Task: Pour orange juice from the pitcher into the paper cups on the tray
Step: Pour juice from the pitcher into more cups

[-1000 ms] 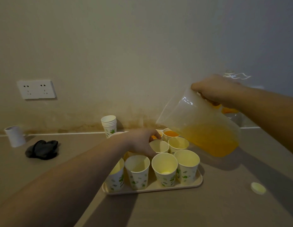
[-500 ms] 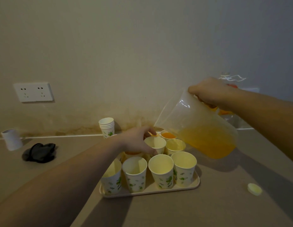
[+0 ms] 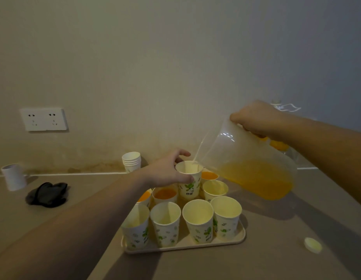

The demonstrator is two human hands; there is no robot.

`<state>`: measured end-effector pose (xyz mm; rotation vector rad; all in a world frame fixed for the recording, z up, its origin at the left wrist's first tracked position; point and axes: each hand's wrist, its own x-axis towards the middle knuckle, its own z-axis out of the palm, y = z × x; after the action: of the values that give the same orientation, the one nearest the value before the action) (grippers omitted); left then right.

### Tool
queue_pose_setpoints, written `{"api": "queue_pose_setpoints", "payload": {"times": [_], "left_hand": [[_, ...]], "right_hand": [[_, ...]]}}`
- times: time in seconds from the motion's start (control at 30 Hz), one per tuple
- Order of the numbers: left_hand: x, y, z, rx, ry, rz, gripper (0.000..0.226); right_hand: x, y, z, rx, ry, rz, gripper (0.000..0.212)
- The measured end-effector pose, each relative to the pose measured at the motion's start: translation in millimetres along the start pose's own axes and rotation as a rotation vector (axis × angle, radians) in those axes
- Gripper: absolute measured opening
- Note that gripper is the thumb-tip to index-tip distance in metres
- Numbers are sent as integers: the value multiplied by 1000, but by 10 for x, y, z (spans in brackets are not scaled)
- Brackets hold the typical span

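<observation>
Pitcher [image 3: 246, 158] at three o'clock of the tray [image 3: 239, 238], tilted, its long axis slanting, spout down toward nine o'clock over a raised paper cup [image 3: 188, 178]. Right hand [image 3: 256, 118] grips its handle. Left hand [image 3: 167, 170] curls round that cup above the tray's cups; the rear ones hold orange juice [image 3: 164, 193]. Bottle cap [image 3: 313, 244] lies on the counter [image 3: 276, 259] at four o'clock.

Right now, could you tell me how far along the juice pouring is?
Three cups at the back of the tray already show orange juice. The left hand holds a raised cup under the spout of the tilted pitcher, gripped by the right hand. The four front cups and one behind them look unfilled.
</observation>
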<state>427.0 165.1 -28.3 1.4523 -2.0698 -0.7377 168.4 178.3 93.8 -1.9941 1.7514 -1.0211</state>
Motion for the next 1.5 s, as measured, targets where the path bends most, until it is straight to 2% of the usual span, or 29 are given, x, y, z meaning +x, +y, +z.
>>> {"api": "queue_pose_setpoints", "payload": {"times": [0.27,0.5,0.67,0.83,1.13,1.5], "left_hand": [[-8,-38,40,-101,35,62,64],[29,-37,70,-190,36,62,76],[34,-28,98,-216,67,69,77],[41,-9,131,-252,91,88,79],[57,9,168,-269,109,104,87],[50,-8,177,-285,143,110,92]], "right_hand": [[8,-61,3,-95,-5,-53,31],[0,-109,-25,-145,5,-53,33],[-31,-138,-62,-212,-22,-78,36],[50,-61,-73,-170,-21,-49,26],[-23,-166,-119,-328,-20,-132,34],[-15,-215,-106,-358,-16,-136,35]]}}
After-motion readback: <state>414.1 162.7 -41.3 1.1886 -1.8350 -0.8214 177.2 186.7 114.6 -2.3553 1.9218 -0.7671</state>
